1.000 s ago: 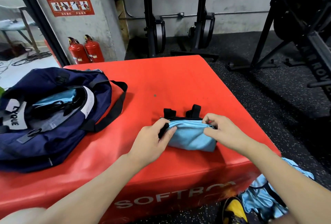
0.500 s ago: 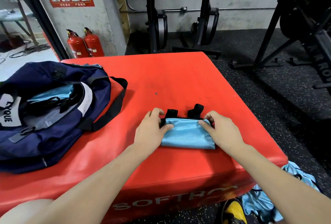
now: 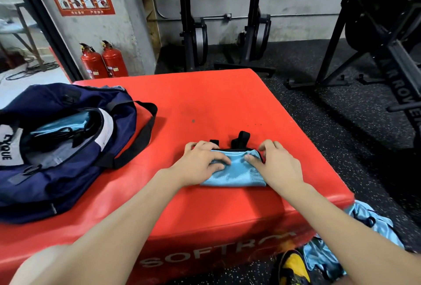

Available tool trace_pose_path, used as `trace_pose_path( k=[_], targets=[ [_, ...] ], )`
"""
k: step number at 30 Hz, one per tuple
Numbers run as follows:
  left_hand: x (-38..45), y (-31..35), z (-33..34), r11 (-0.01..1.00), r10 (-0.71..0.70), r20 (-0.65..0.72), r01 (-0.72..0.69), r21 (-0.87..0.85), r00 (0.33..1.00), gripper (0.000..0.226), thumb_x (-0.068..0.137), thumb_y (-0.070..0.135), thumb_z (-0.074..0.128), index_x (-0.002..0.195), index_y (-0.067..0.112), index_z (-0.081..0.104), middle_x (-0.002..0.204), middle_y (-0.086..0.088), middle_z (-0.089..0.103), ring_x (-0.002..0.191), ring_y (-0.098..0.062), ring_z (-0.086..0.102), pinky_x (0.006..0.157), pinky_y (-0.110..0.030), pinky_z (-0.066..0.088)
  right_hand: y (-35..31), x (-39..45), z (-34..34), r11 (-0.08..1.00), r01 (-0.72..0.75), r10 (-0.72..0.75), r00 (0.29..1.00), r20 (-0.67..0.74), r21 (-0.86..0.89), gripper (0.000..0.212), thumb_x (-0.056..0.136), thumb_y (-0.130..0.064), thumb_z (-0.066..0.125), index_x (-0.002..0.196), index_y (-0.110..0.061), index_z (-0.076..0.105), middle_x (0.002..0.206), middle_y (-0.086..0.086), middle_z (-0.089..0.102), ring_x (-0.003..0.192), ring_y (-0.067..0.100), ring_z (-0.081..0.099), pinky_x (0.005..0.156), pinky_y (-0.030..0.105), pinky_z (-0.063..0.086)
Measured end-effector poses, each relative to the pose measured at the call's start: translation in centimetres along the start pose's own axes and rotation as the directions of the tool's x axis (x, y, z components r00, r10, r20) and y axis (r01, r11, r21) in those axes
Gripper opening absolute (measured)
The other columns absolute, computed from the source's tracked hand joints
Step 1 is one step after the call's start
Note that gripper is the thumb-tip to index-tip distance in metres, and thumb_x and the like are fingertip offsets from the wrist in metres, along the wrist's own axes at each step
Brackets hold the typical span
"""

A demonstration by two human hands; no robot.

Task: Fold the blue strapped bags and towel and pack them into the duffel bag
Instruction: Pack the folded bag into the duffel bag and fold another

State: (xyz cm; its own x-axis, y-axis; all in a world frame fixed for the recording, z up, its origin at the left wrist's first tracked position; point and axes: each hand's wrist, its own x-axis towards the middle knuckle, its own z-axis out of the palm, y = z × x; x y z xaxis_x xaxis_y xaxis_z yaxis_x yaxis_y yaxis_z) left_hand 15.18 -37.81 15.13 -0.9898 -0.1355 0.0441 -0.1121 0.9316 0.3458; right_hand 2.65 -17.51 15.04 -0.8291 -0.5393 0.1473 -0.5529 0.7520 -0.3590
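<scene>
A folded light-blue strapped bag lies on the red padded box, near its front right corner. Its black straps stick out at the far edge. My left hand rests on the bag's left end, fingers laid flat across the fabric. My right hand presses on the right end, thumb on the cloth and fingers arched over the far corner. The navy duffel bag sits open on the box to the left, with light-blue fabric and black straps inside.
More light-blue fabric lies on the dark floor off the box's front right corner, beside a yellow shoe. Two red fire extinguishers stand by the wall behind. Black gym machines stand behind and to the right.
Both hands have gone from pinching the bag's ends while folding it over to lying on top of the flattened bundle. My view has moved slightly closer.
</scene>
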Motion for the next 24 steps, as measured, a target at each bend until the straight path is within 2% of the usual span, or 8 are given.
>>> trace_pose_path(
  k=[3, 7, 10, 12, 16, 18, 20, 24],
  targets=[
    [-0.8, 0.7, -0.5, 0.989, -0.1, -0.055, 0.106, 0.108, 0.993, 0.029, 0.095, 0.054, 0.053, 0.123, 0.049, 0.06, 0.116, 0.011, 0.053, 0.119, -0.013, 0.045, 0.102, -0.041, 0.029, -0.8, -1.0, -0.2, 1.0, 0.011, -0.011, 1.0, -0.003, -0.009, 0.045, 0.089, -0.067, 0.054, 0.111, -0.028, 0.048, 0.107, -0.004, 0.057, 0.099, 0.027, 0.063, 0.072, 0.038, 0.044],
    [-2.2, 2.3, -0.7, 0.916, -0.253, -0.167, 0.292, 0.276, 0.953, 0.038, 0.098, 0.054, 0.046, 0.123, 0.031, 0.063, 0.111, -0.002, 0.065, 0.107, -0.026, 0.061, 0.087, -0.036, 0.042, -1.5, -1.8, 0.5, 0.997, -0.012, 0.008, 0.999, 0.05, 0.081, 0.051, 0.085, -0.074, 0.054, 0.111, -0.03, 0.047, 0.098, -0.005, 0.066, 0.099, 0.027, 0.065, 0.077, 0.038, 0.049],
    [-3.7, 4.2, -0.1, 0.929, -0.338, -0.153, 0.355, 0.103, 0.929, 0.041, 0.098, 0.053, 0.044, 0.093, 0.018, 0.063, 0.091, -0.009, 0.067, 0.091, -0.033, 0.065, 0.068, -0.035, 0.042, -2.4, -2.1, 1.0, 0.987, -0.027, 0.008, 0.993, 0.118, 0.161, 0.054, 0.084, -0.073, 0.057, 0.113, -0.029, 0.048, 0.089, -0.009, 0.069, 0.098, 0.025, 0.066, 0.077, 0.038, 0.05],
    [-4.7, 5.4, 0.3, 0.95, -0.312, -0.143, 0.308, -0.049, 0.939, 0.041, 0.099, 0.049, 0.045, 0.079, 0.015, 0.057, 0.074, -0.01, 0.063, 0.079, -0.034, 0.065, 0.061, -0.034, 0.04, -3.1, -2.1, 1.3, 0.975, -0.05, 0.017, 0.988, 0.152, 0.215, 0.054, 0.083, -0.071, 0.061, 0.113, -0.028, 0.049, 0.089, -0.009, 0.07, 0.098, 0.026, 0.066, 0.077, 0.038, 0.05],
    [-5.9, 6.7, 0.7, 0.94, -0.27, -0.143, 0.228, -0.256, 0.952, 0.039, 0.102, 0.036, 0.048, 0.113, 0.003, 0.066, 0.067, -0.013, 0.065, 0.062, -0.028, 0.062, 0.067, -0.04, 0.05, -4.0, -1.5, 1.5, 0.949, -0.139, 0.08, 0.974, 0.21, 0.282, 0.052, 0.078, -0.054, 0.077, 0.114, -0.023, 0.055, 0.093, -0.003, 0.066, 0.097, 0.027, 0.065, 0.078, 0.034, 0.047],
    [-6.3, 6.4, 0.5, 0.917, -0.294, -0.12, 0.245, -0.314, 0.948, 0.041, 0.102, 0.038, 0.049, 0.127, 0.009, 0.063, 0.068, -0.011, 0.067, 0.059, -0.022, 0.063, 0.067, -0.035, 0.052, -4.4, -0.9, 1.2, 0.903, -0.224, 0.129, 0.955, 0.266, 0.366, 0.051, 0.074, -0.043, 0.085, 0.111, -0.02, 0.059, 0.092, -0.003, 0.064, 0.093, 0.023, 0.064, 0.075, 0.03, 0.045],
    [-6.6, 5.7, 0.1, 0.895, -0.332, -0.104, 0.278, -0.349, 0.937, 0.04, 0.1, 0.046, 0.049, 0.13, 0.022, 0.063, 0.068, -0.002, 0.069, 0.064, -0.016, 0.069, 0.068, -0.035, 0.056, -4.3, -0.2, 1.3, 0.87, -0.298, 0.16, 0.924, 0.347, 0.394, 0.047, 0.068, -0.039, 0.089, 0.102, -0.017, 0.065, 0.09, -0.001, 0.067, 0.088, 0.021, 0.065, 0.072, 0.028, 0.044],
    [-6.6, 3.3, -1.0, 0.935, -0.346, -0.268, 0.309, -0.172, 0.899, 0.032, 0.096, 0.05, 0.052, 0.123, 0.04, 0.065, 0.084, 0.01, 0.07, 0.09, -0.013, 0.066, 0.081, -0.036, 0.055, -4.3, 0.6, 1.5, 0.79, -0.346, 0.09, 0.882, 0.462, 0.507, 0.048, 0.047, -0.04, 0.086, 0.083, -0.011, 0.076, 0.082, 0.013, 0.075, 0.074, 0.026, 0.071, 0.074, 0.044, 0.057]
  ],
)
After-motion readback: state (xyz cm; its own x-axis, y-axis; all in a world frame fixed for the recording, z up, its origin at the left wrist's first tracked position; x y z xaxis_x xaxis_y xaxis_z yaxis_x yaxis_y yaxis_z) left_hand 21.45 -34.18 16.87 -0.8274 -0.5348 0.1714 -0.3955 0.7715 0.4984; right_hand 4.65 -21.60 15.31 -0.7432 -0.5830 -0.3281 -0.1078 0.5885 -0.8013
